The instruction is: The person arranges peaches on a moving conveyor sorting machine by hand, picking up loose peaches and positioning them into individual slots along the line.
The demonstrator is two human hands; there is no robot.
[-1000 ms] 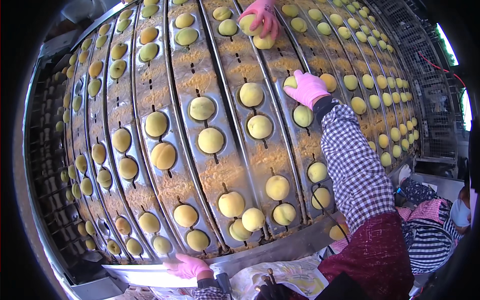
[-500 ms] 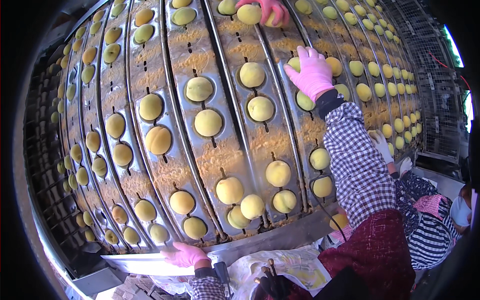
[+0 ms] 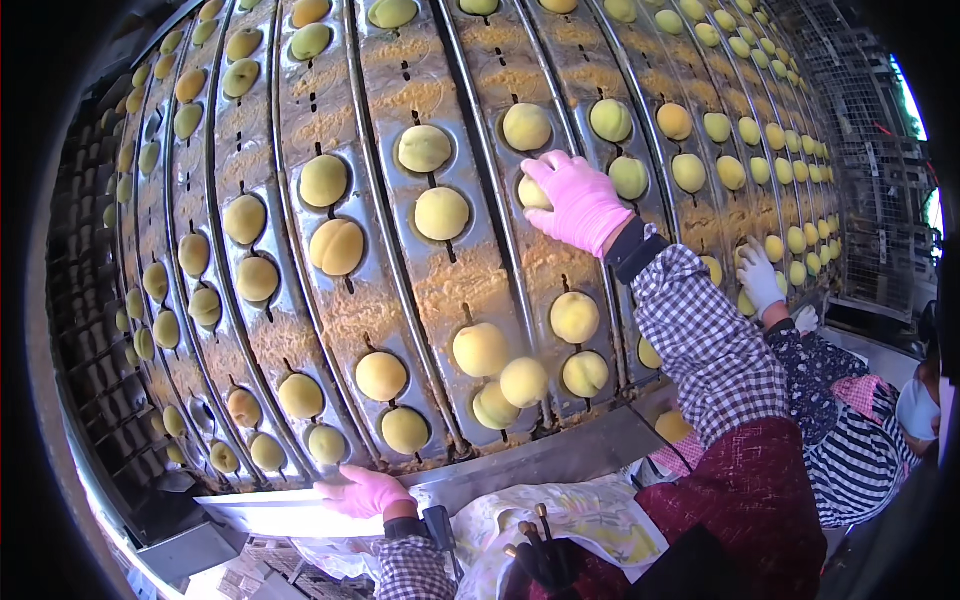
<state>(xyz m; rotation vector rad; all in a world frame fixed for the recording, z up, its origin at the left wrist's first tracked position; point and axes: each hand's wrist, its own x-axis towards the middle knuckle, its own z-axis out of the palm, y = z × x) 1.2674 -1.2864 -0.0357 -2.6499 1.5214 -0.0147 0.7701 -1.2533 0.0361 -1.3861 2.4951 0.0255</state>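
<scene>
My right hand [image 3: 582,205], in a pink glove, reaches across a metal tray conveyor [image 3: 455,285] with its fingers curled over a yellow peach [image 3: 532,192]. The fruit is partly hidden by the fingers. Just beyond it lies another peach [image 3: 527,127] in its cup, and a greenish peach [image 3: 628,178] sits right of the hand. My left hand [image 3: 368,494], also gloved in pink, rests with fingers extended on the near metal ledge [image 3: 270,508]. Close to the front, one loose peach [image 3: 525,383] leans on another peach [image 3: 494,407] outside the cups.
Orange pulp [image 3: 463,283] coats the strips between the cups. At right, a co-worker's white-gloved hand [image 3: 760,277] is over the peaches; a person in a striped garment [image 3: 865,470] is beside me. Metal mesh [image 3: 870,190] stands at the far right.
My right hand has moved left and nearer, onto a different peach. The peach rows have shifted away and slightly right. Another pink-gloved hand at the far side has left the view.
</scene>
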